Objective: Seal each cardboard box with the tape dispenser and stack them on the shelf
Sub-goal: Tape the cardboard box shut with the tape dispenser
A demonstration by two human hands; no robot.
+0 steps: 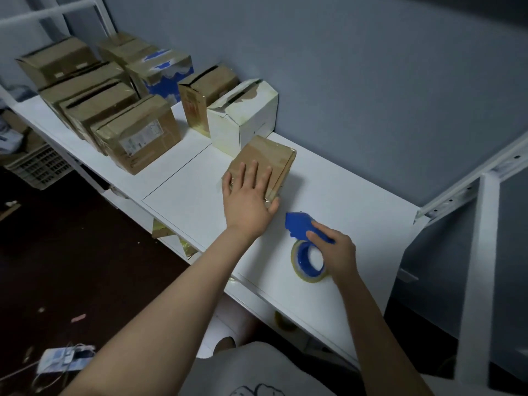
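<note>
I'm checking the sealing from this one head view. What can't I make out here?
Head view:
- Top seam of the small box: under the left hand.
- Handle of the tape dispenser: inside the right hand.
- Print on the labelled box: too small.
- The floor clutter: blurred, dim.

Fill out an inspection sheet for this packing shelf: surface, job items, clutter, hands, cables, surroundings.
Surface: white shelf board, with a seam line across it.
Job's things: small cardboard box lies flat with tape on it; blue tape dispenser stands on the board just short of it, not touching; row of cardboard boxes at the far left; torn white box beside them.
Clutter: scraps on the dark floor; plastic crate beyond the shelf.
Hands: left hand lies flat on the small cardboard box; right hand grips the tape dispenser.
Cables: white tangle on the floor.
Surroundings: grey wall; white metal frame.
</note>
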